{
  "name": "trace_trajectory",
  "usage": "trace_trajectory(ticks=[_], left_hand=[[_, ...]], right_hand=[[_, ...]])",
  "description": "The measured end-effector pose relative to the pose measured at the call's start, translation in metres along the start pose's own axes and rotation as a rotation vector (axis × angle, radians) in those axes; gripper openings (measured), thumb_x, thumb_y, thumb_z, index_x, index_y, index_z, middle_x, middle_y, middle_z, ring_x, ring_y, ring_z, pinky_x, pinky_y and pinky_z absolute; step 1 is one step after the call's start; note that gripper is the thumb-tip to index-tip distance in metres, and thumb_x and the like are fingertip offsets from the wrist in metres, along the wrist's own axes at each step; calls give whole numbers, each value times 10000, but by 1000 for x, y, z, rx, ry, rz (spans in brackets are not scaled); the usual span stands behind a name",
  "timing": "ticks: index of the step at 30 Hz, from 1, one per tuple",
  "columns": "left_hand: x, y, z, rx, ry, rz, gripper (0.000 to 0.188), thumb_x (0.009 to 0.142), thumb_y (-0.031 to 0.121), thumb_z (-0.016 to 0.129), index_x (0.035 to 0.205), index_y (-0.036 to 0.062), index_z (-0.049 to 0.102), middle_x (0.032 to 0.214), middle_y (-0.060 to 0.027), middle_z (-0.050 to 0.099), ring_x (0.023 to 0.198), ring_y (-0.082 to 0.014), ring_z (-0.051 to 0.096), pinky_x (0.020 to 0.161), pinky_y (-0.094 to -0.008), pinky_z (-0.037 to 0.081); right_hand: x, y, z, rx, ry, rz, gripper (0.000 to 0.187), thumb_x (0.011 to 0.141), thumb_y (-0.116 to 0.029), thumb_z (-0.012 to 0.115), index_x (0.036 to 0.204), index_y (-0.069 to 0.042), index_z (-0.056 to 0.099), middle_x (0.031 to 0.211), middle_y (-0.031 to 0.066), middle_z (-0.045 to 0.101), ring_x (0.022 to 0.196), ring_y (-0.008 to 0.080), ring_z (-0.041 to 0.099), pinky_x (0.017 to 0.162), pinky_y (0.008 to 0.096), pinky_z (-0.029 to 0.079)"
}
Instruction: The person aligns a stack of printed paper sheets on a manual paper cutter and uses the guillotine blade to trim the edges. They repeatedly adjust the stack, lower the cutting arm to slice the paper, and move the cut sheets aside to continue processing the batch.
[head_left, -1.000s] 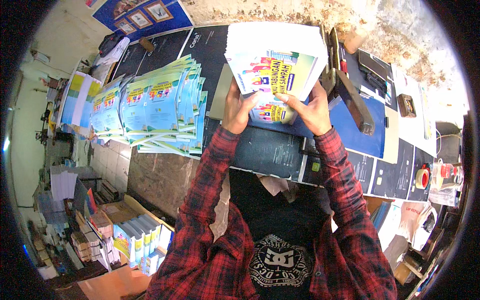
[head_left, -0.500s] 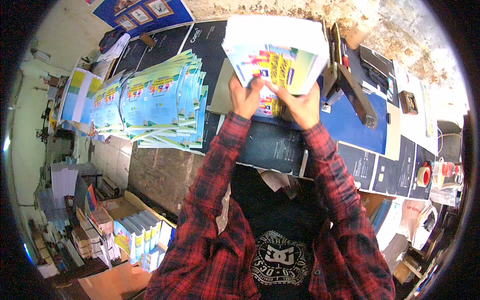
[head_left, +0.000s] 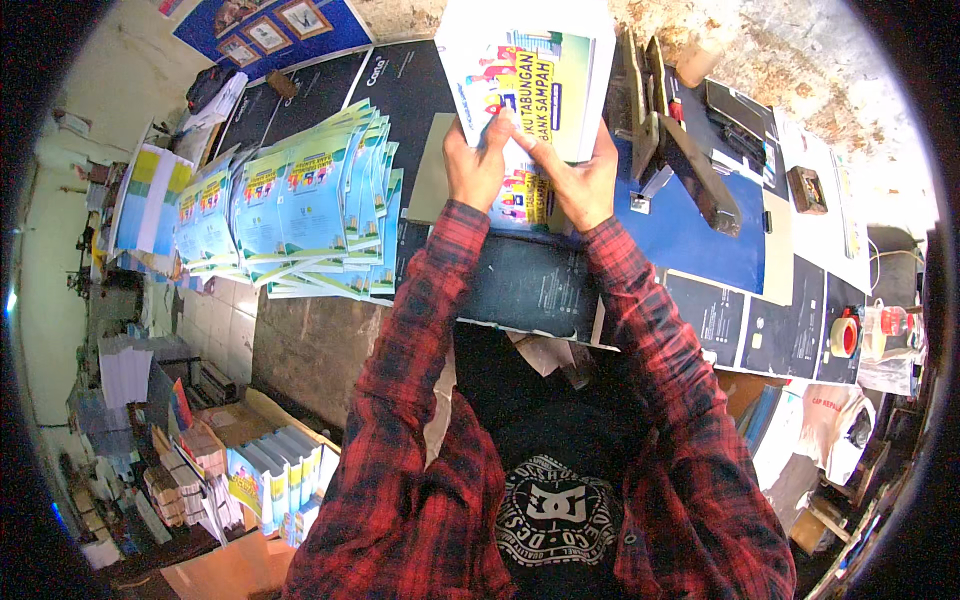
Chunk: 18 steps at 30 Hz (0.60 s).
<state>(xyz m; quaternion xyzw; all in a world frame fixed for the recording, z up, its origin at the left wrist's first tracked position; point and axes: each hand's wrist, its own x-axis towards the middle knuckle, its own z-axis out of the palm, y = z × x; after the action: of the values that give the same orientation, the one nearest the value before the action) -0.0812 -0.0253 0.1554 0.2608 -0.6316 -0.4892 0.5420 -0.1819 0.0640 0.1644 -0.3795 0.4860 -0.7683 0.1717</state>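
A thick bundle of printed booklets stands tilted up over the worktable, its colourful cover toward me and its upper part washed out white. My left hand grips its lower left side, and my right hand grips the lower right. Both thumbs press on the front cover close together; most of the other fingers are hidden behind the paper. Just below the bundle, between my wrists, another booklet with the same cover lies on the table. Left of my hands spreads an overlapping pile of light blue and green printed covers.
Right of my hands is a long dark stapler-like tool on a blue sheet. A tape roll sits at the table's right end. At lower left, a box holds bound booklets. A blue picture board stands at the back.
Both hands have moved slightly up and left with the bundle. The loose paper edges look more even now, and the front cover shows more plainly. The whole view has shifted a little.
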Motion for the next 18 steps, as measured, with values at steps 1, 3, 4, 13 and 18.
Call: trace_trajectory(ticks=[1, 3, 4, 13, 18], left_hand=[[0, 1, 0, -12, 10, -22, 330, 890, 210, 698, 1085, -45, 621, 981, -128, 701, 889, -192, 661, 785, -343, 524], [-1, 10, -3, -50, 14, 32, 339, 883, 215, 707, 1082, -46, 621, 973, -127, 701, 884, -192, 661, 784, -344, 524], [0, 14, -5, -69, 17, 59, 343, 880, 217, 711, 1081, -46, 621, 970, -127, 701, 881, -192, 661, 784, -344, 524], [-17, -3, -11, -52, -46, 46, 343, 881, 182, 695, 1113, -50, 595, 1026, -122, 674, 917, -187, 644, 824, -339, 517], [-6, 14, -13, -87, -81, 91, 375, 867, 182, 722, 1125, -53, 584, 1031, -115, 673, 926, -181, 641, 826, -333, 516]], right_hand=[[-1, -4, 0, -18, -3, -17, 468, 721, -186, 869, 1027, 11, 574, 972, 119, 697, 871, 140, 652, 785, 301, 531], [-4, -13, 5, -46, -12, -38, 457, 722, -170, 868, 1018, 9, 570, 966, 118, 697, 876, 134, 652, 778, 298, 532], [1, -20, 3, -111, -37, -48, 453, 714, -161, 873, 999, 6, 563, 956, 108, 696, 880, 127, 649, 762, 294, 534], [-14, -2, -3, -65, -38, -13, 491, 706, -154, 875, 1065, 2, 579, 952, 76, 685, 869, 117, 631, 777, 282, 520], [-3, -9, -5, -63, -99, -30, 459, 712, -128, 866, 1041, 5, 576, 943, 79, 685, 841, 107, 631, 752, 277, 523]])
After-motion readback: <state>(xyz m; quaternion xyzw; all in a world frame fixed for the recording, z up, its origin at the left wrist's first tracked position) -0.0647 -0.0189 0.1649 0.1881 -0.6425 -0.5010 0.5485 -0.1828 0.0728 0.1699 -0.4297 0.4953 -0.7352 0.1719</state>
